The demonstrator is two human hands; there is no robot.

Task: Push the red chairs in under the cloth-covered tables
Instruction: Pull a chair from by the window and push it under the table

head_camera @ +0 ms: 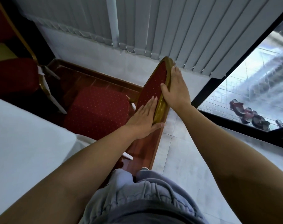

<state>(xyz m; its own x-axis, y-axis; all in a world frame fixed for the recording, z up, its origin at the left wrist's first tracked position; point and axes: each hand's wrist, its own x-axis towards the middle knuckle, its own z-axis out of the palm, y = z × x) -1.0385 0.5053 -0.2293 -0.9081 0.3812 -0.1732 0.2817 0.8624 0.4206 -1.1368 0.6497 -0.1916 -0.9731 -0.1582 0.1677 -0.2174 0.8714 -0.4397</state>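
Red upholstery, gold frame: the red chair [97, 109] under inspection is standing clear of the cloth-covered table [24, 143]. Its seat is fully showing, and the table edge is lying at about 8 o'clock from it. The person's left hand [142, 117] is pressing flat, fingers straight, against the padded front of the backrest [153, 84]. The right hand [174, 89], at 1 o'clock of the left, is clasping the gold top rail [169, 63], thumb on the padding and fingers draped over the back. A second red chair [13, 75] is sitting at 10 o'clock with its seat exposed. Judgement: neither chair is looking pushed in, and the push on this one is barely starting.
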